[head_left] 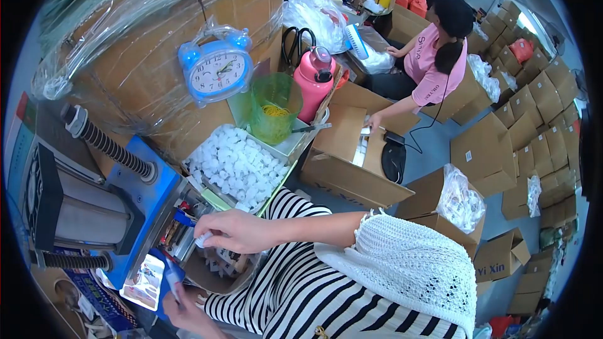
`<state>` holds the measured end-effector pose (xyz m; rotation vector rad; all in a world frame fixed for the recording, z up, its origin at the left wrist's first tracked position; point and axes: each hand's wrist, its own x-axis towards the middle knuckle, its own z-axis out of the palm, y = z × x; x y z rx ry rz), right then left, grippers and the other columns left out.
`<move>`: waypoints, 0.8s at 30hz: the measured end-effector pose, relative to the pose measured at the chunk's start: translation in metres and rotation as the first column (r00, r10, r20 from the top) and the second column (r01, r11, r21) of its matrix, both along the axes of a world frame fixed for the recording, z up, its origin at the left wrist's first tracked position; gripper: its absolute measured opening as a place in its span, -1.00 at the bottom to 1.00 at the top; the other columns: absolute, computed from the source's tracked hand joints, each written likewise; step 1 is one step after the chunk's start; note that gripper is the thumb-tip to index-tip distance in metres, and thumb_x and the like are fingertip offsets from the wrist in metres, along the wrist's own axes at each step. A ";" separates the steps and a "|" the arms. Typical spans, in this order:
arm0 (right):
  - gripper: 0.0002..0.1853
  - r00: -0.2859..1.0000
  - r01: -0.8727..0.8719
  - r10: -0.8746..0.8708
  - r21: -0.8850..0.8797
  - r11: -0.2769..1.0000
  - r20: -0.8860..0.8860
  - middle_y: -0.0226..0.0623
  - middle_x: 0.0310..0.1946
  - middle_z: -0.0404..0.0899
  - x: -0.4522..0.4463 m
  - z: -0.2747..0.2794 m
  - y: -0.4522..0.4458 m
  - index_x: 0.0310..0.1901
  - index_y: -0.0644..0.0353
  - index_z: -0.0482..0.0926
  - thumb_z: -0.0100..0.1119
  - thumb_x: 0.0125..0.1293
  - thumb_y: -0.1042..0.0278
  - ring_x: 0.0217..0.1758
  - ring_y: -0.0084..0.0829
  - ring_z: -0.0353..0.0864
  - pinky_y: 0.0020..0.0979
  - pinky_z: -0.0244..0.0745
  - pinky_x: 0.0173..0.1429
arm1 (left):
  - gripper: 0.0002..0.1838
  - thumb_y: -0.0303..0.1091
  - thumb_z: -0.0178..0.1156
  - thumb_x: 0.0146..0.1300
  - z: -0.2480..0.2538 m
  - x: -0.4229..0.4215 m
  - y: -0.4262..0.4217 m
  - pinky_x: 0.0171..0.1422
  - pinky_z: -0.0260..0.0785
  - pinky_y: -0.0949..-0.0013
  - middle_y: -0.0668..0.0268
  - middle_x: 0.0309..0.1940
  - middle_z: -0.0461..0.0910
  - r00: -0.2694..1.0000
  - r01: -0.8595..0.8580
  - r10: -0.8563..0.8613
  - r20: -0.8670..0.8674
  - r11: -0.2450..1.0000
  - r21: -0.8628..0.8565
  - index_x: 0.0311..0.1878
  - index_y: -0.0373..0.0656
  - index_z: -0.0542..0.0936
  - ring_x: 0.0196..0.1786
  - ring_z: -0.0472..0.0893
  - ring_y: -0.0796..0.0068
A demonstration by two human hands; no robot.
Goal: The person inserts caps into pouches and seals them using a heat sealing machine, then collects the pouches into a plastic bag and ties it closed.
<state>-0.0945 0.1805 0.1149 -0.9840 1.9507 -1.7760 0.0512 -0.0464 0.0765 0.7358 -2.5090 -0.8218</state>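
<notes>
My right hand (235, 231) reaches in from the right above the machine's work area, its fingertips pinched on a small white plastic piece (202, 239). Just ahead of it lies a metal fixture with blue parts (183, 218) on the press (135, 198). At the bottom, my left hand (187, 315) is closed beside a shiny mirror-like plate (143, 282); a pale, bluish strip (172, 280) shows at its fingers, but I cannot make out what it grips. Between my hands and my striped clothing, an open bin (210, 281) holds several white pieces.
A tray of small white plastic pieces (239, 163) stands behind my right hand. Near it are a green mesh cup (274, 110), a pink bottle (314, 85) and a blue alarm clock (218, 74). A co-worker (433, 56) sits by open cartons (358, 176); stacked boxes (540, 107) line the right.
</notes>
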 end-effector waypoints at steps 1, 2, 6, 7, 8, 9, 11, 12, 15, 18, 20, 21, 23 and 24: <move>-0.75 0.984 -0.007 0.006 -0.003 1.000 -0.176 -0.27 -0.19 0.48 -0.002 -0.001 -0.005 -0.02 0.22 0.46 0.14 0.33 0.34 -0.15 -0.36 0.52 -0.32 0.42 -0.08 | -0.80 -0.52 0.28 0.14 0.014 0.002 0.013 0.00 0.38 0.33 0.22 -0.32 0.63 0.996 -0.059 0.035 0.080 0.945 0.321 -0.14 -0.31 0.63 -0.09 0.58 0.30; -0.75 0.937 -0.013 0.010 -0.008 1.000 -0.348 -0.24 -0.19 0.47 -0.006 -0.001 -0.010 -0.03 0.21 0.46 0.14 0.29 0.36 -0.13 -0.30 0.52 -0.29 0.42 -0.07 | -0.80 -0.52 0.28 0.14 0.008 0.000 0.019 0.00 0.38 0.33 0.22 -0.32 0.63 0.996 -0.067 0.042 0.084 0.946 0.317 -0.14 -0.31 0.63 -0.09 0.58 0.30; -0.73 0.771 -0.050 0.199 0.254 0.966 -0.606 -0.18 -0.18 0.44 -0.013 0.014 -0.017 -0.07 0.22 0.46 0.15 0.17 0.43 -0.07 -0.17 0.50 -0.20 0.40 -0.02 | -0.84 -0.43 0.27 0.28 -0.031 -0.012 0.041 -0.24 0.30 0.61 0.39 -0.41 0.61 0.966 0.252 -0.207 -0.157 0.894 0.371 -0.18 -0.34 0.65 -0.33 0.52 0.70; -0.71 0.714 -0.049 0.302 0.386 0.921 -0.631 -0.17 -0.18 0.43 -0.015 0.017 -0.018 -0.08 0.22 0.46 0.15 0.12 0.44 -0.05 -0.13 0.49 -0.17 0.39 0.00 | -0.84 -0.43 0.26 0.28 -0.037 -0.015 0.046 -0.23 0.31 0.61 0.37 -0.38 0.63 0.967 0.249 -0.179 -0.183 0.817 0.519 -0.17 -0.34 0.65 -0.32 0.53 0.70; -0.71 0.714 -0.053 0.305 0.386 0.921 -0.630 -0.17 -0.18 0.43 -0.016 0.012 -0.020 -0.08 0.22 0.46 0.15 0.12 0.44 -0.05 -0.13 0.49 -0.17 0.39 0.00 | -0.84 -0.43 0.26 0.29 -0.041 -0.016 0.050 -0.22 0.33 0.61 0.36 -0.35 0.64 0.968 0.245 -0.146 -0.204 0.717 0.652 -0.15 -0.34 0.66 -0.31 0.53 0.70; -0.75 0.742 -0.052 0.283 0.368 0.928 -0.608 -0.16 -0.21 0.43 -0.016 0.003 -0.023 -0.12 0.21 0.47 0.14 0.14 0.43 -0.08 -0.14 0.48 -0.17 0.39 -0.02 | -0.84 -0.43 0.26 0.29 -0.043 -0.016 0.054 -0.22 0.33 0.61 0.36 -0.35 0.64 0.969 0.241 -0.143 -0.201 0.719 0.652 -0.15 -0.34 0.66 -0.31 0.53 0.70; -0.83 0.789 -0.038 0.230 0.329 0.943 -0.569 -0.15 -0.27 0.44 -0.016 -0.017 -0.028 -0.19 0.20 0.50 0.11 0.17 0.42 -0.13 -0.15 0.46 -0.18 0.38 -0.05 | -0.82 -0.41 0.24 0.32 -0.046 -0.020 0.064 -0.19 0.35 0.59 0.35 -0.28 0.65 0.978 0.199 -0.069 -0.199 0.611 0.766 -0.12 -0.34 0.65 -0.27 0.54 0.69; -0.83 0.788 -0.034 0.226 0.326 0.945 -0.573 -0.15 -0.27 0.44 -0.015 -0.026 -0.030 -0.19 0.20 0.50 0.11 0.17 0.42 -0.13 -0.15 0.46 -0.18 0.38 -0.05 | -0.80 -0.40 0.23 0.34 -0.047 -0.022 0.067 -0.17 0.36 0.58 0.34 -0.24 0.66 0.980 0.181 -0.034 -0.194 0.549 0.816 -0.11 -0.34 0.65 -0.26 0.55 0.69; -0.80 0.850 0.057 0.029 0.146 0.988 -0.526 -0.14 -0.25 0.46 -0.008 -0.045 -0.035 -0.16 0.23 0.50 0.12 0.18 0.40 -0.10 -0.12 0.48 -0.18 0.39 -0.05 | -0.78 -0.38 0.21 0.35 -0.050 -0.024 0.073 -0.15 0.37 0.57 0.34 -0.23 0.66 0.982 0.163 -0.002 -0.189 0.518 0.840 -0.08 -0.35 0.64 -0.23 0.56 0.67; -0.76 0.931 0.095 -0.063 0.073 0.993 -0.360 -0.13 -0.21 0.47 -0.004 -0.049 -0.035 -0.12 0.24 0.50 0.14 0.20 0.37 -0.10 -0.10 0.50 -0.18 0.40 -0.04 | -0.76 -0.36 0.20 0.36 -0.053 -0.027 0.077 -0.13 0.38 0.56 0.33 -0.22 0.66 0.981 0.157 0.020 -0.193 0.505 0.849 -0.06 -0.35 0.63 -0.22 0.56 0.67; -0.74 0.958 0.120 -0.104 0.042 0.992 -0.268 -0.12 -0.19 0.48 -0.004 -0.049 -0.033 -0.10 0.25 0.50 0.15 0.20 0.35 -0.10 -0.10 0.51 -0.19 0.41 -0.04 | -0.74 -0.33 0.20 0.37 -0.054 -0.028 0.080 -0.13 0.38 0.56 0.32 -0.22 0.65 0.981 0.155 0.026 -0.194 0.508 0.847 -0.04 -0.34 0.63 -0.22 0.56 0.67; -0.73 0.963 0.087 -0.072 0.046 0.995 -0.259 -0.12 -0.19 0.49 -0.006 -0.049 -0.032 -0.08 0.25 0.50 0.16 0.20 0.35 -0.10 -0.09 0.51 -0.18 0.41 -0.03 | -0.74 -0.33 0.20 0.37 -0.054 -0.028 0.079 -0.13 0.38 0.56 0.32 -0.22 0.65 0.981 0.154 0.025 -0.193 0.508 0.848 -0.04 -0.34 0.63 -0.22 0.56 0.67; -0.71 0.970 0.021 -0.008 0.051 0.998 -0.244 -0.10 -0.18 0.51 -0.013 -0.048 -0.029 -0.06 0.25 0.50 0.19 0.19 0.35 -0.09 -0.08 0.53 -0.16 0.42 -0.02 | -0.73 -0.34 0.19 0.37 -0.054 -0.028 0.077 -0.10 0.39 0.52 0.31 -0.18 0.65 0.978 0.179 0.006 -0.211 0.507 0.843 -0.01 -0.35 0.62 -0.19 0.56 0.64; -0.71 0.970 0.018 -0.006 0.050 0.999 -0.244 -0.10 -0.18 0.51 -0.017 -0.049 -0.027 -0.06 0.25 0.50 0.19 0.19 0.35 -0.09 -0.08 0.53 -0.16 0.42 -0.02 | -0.73 -0.35 0.18 0.37 -0.054 -0.028 0.075 -0.08 0.40 0.50 0.30 -0.17 0.65 0.976 0.189 0.000 -0.219 0.508 0.840 0.01 -0.35 0.61 -0.18 0.57 0.62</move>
